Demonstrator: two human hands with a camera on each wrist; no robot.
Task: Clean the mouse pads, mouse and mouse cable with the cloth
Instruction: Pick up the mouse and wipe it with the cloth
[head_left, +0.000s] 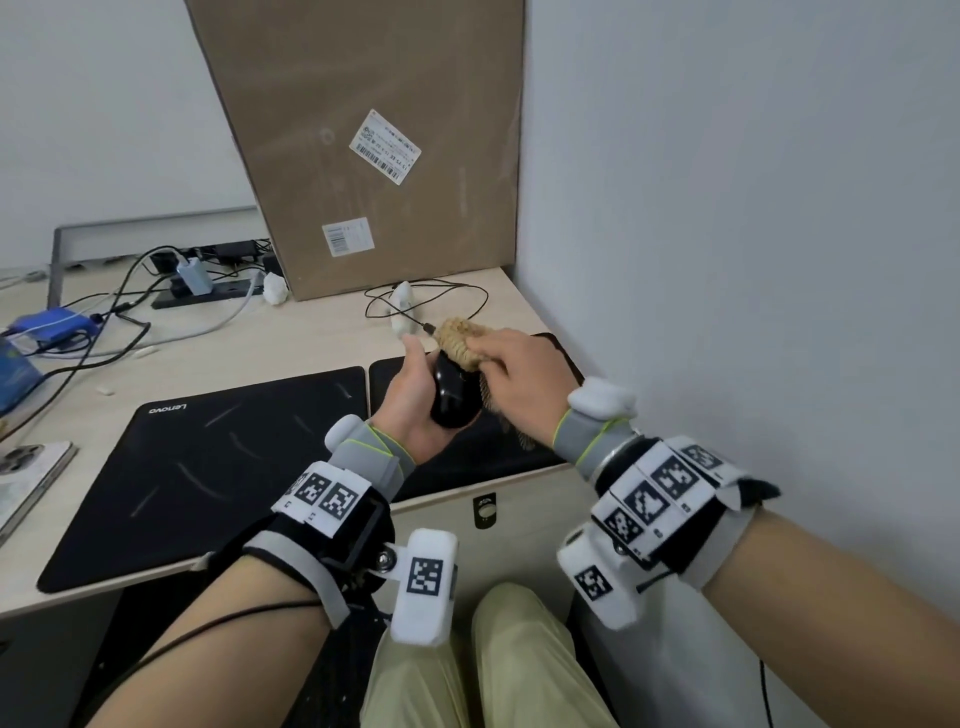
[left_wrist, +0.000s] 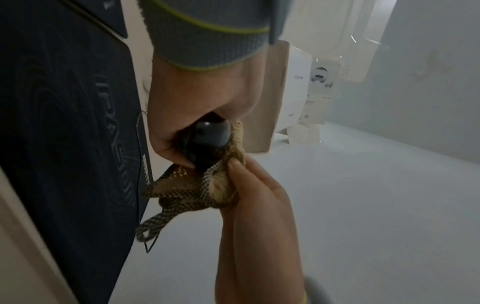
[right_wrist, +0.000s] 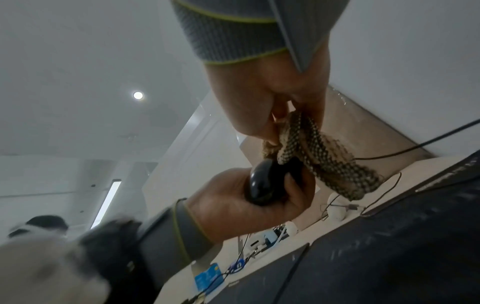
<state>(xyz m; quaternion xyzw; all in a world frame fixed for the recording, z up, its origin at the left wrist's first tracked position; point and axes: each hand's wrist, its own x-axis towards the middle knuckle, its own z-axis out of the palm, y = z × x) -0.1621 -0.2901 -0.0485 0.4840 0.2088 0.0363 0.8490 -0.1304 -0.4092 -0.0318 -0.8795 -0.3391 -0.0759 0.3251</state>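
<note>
My left hand (head_left: 415, 400) grips a black mouse (head_left: 454, 397), lifted above the right mouse pad (head_left: 483, 452). My right hand (head_left: 514, 374) holds a bunched tan checked cloth (head_left: 460, 338) pressed against the mouse's front end. The wrist views show the same: the mouse (left_wrist: 207, 142) in my left palm with the cloth (left_wrist: 202, 185) wrapped under it, and the cloth (right_wrist: 319, 156) hanging from my right fingers over the mouse (right_wrist: 270, 183). The thin black mouse cable (head_left: 441, 296) loops on the desk behind. A larger black Lenovo pad (head_left: 208, 467) with pale streaks lies to the left.
A big cardboard box (head_left: 374, 145) leans at the desk's back, with the wall (head_left: 727, 260) close on the right. Chargers, a power strip and tangled cables (head_left: 156, 291) fill the back left. A phone (head_left: 26, 467) lies at the left edge. Small white figurines (head_left: 402, 306) stand near the cable.
</note>
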